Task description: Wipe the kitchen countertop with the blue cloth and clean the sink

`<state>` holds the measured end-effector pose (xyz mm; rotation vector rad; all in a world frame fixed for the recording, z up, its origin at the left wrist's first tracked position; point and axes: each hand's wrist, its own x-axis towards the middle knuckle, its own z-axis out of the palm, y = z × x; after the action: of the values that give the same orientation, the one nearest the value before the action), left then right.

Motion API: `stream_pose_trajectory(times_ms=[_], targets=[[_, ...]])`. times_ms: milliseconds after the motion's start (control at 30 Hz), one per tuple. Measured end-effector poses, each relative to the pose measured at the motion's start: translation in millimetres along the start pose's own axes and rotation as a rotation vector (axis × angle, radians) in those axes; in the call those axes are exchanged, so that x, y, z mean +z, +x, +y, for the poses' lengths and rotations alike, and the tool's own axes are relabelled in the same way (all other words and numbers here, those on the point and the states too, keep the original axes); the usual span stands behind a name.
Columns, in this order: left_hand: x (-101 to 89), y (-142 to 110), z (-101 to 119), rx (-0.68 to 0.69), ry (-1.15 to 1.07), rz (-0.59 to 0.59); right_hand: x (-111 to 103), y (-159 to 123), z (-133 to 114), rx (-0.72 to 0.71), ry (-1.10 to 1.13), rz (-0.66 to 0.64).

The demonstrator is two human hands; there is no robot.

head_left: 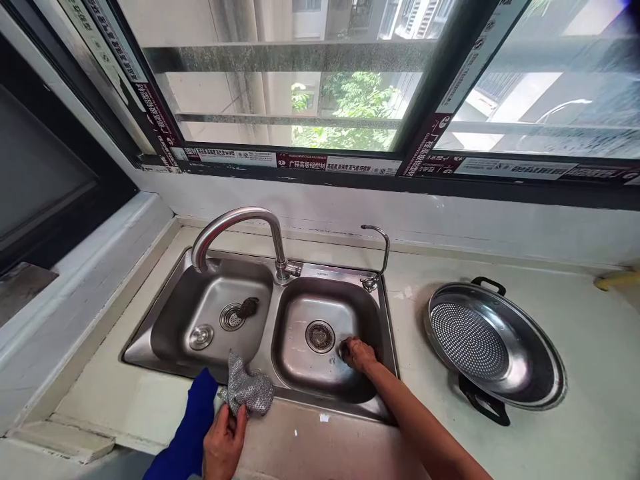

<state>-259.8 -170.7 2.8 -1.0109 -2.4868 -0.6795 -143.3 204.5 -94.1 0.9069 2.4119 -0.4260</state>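
My left hand [224,440] pinches the edge of a grey, glittery mesh cloth [253,392] at the front rim of the double sink [273,333]. Bright blue fabric [185,427] lies close along that hand. Down in the right basin, my right hand [361,355] is closed round a small, round metal piece [343,351], mostly covered by the fingers. It rests right of the drain [320,337]. In the left basin, a dark scrubber [247,308] lies by the drain strainer [232,317], and a round metal sink stopper [201,337] sits nearby.
A curved faucet [237,217] arches over the left basin; a thin second tap [385,250] stands behind the right one. On the counter to the right lies a large two-handled steel pan with a perforated insert [470,340]. A window [290,100] is behind.
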Motion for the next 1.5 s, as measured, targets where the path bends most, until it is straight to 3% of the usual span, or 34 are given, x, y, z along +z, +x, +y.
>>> stream_pose_trajectory(times_ms=[300, 867, 1100, 1500], targets=[[3.6, -2, -1, -0.048, -0.033, -0.008, 4, 6, -2, 0.016, 0.017, -0.028], [1.6, -2, 0, -0.037, -0.028, -0.042, -10, 16, -11, 0.041, -0.046, -0.092], [1.2, -2, -1, -0.031, -0.020, -0.042, -12, 24, -22, -0.005, -0.024, -0.057], [-1.5, 1, 2, -0.064, -0.016, -0.098, 3, 43, -55, -0.114, 0.063, 0.013]])
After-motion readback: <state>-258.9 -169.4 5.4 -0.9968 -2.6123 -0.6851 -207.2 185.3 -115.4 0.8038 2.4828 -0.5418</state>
